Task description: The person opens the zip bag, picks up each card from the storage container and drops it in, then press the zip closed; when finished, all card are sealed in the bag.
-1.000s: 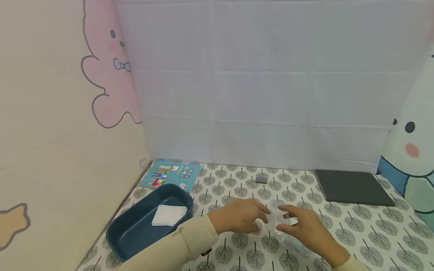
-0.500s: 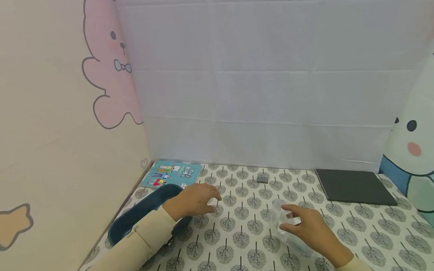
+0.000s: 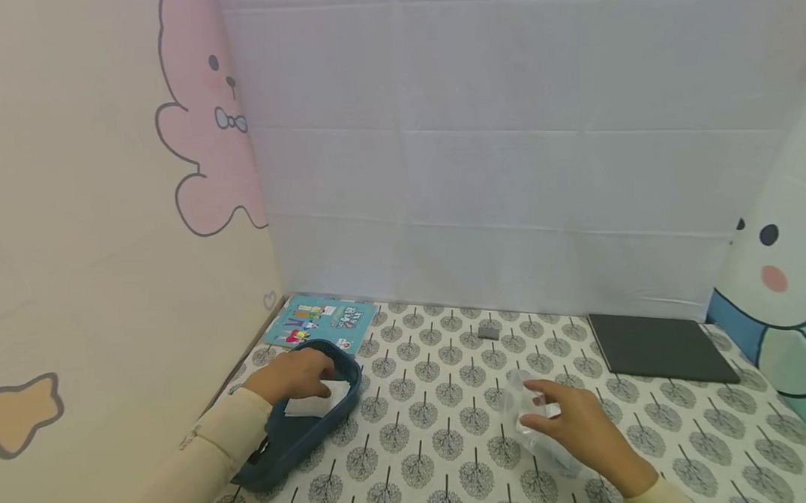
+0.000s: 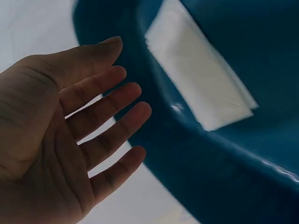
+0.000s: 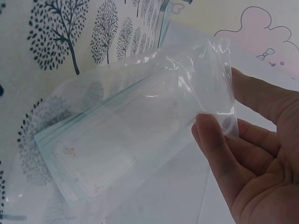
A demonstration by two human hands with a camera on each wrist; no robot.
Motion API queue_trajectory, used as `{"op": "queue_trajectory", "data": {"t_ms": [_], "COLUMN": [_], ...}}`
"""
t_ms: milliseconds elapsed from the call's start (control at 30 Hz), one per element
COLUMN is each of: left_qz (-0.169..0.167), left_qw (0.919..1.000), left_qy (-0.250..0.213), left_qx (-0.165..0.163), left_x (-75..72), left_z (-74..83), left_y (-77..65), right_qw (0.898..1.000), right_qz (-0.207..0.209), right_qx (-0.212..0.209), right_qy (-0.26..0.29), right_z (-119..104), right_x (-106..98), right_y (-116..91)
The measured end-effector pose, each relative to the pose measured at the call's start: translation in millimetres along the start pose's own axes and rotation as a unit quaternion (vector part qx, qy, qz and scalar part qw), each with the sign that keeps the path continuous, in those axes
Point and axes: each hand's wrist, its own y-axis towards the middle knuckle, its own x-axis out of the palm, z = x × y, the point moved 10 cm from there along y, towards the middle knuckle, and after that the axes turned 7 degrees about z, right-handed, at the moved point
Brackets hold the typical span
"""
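My left hand [image 3: 290,374] hangs over the dark blue plastic basin [image 3: 264,471], its fingers loosely spread with nothing in them. Inside that basin lies a small stack of white paper pieces [image 3: 328,399], partly covered by the hand in the head view. The left wrist view shows the stack [image 4: 201,70] just beyond the fingertips and apart from them. On the right, my right hand [image 3: 579,424] holds a clear plastic bag [image 5: 187,60] near its mouth between thumb and fingers. Several flat cards with pale blue edges [image 5: 112,140] lie within the bag.
A turquoise illustrated book [image 3: 325,320] lies at the back left behind the basin. A small grey block [image 3: 488,332] sits at the back middle, and a flat black panel [image 3: 660,347] at the back right. Walls border the patterned cloth [image 3: 427,430].
My left hand has moved left from beside the plastic bag to above the basin. The basin's near end has shifted right. My right hand keeps holding the bag in nearly the same spot.
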Motion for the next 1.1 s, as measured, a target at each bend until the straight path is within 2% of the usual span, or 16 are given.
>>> {"op": "queue_trajectory", "data": {"t_ms": [100, 167, 367, 600, 833, 1100], "left_qz": [-0.021, -0.028, -0.029, -0.035, -0.005, 0.007], "left_qw": [0.9993, 0.999, 0.9985, 0.9976, 0.996, 0.9961], "left_qy": [-0.009, -0.004, 0.026, 0.044, 0.088, 0.088], "left_qx": [-0.03, -0.035, -0.038, -0.041, -0.017, -0.004], "left_x": [11.2, 16.9, 26.5, 29.9, 35.0, 32.5], "left_z": [-19.0, -25.2, -34.0, -31.6, -30.6, -29.2], "left_y": [-2.8, -2.7, -1.0, -1.3, 3.0, -0.2], "right_qw": [1.0, 1.0, 1.0, 1.0, 1.0, 1.0], "right_qz": [0.0, 0.0, -0.005, -0.001, -0.003, -0.002], "right_qx": [0.001, 0.004, 0.018, 0.016, 0.018, 0.018], "right_qy": [0.002, 0.003, 0.008, 0.019, 0.019, 0.014], "right_z": [0.0, 1.1, 4.5, 5.8, 6.9, 7.4], "right_x": [-0.2, -0.3, -0.5, -2.7, -2.3, -0.8], "right_y": [-0.4, -1.0, -0.8, -1.6, -1.6, -0.2]}}
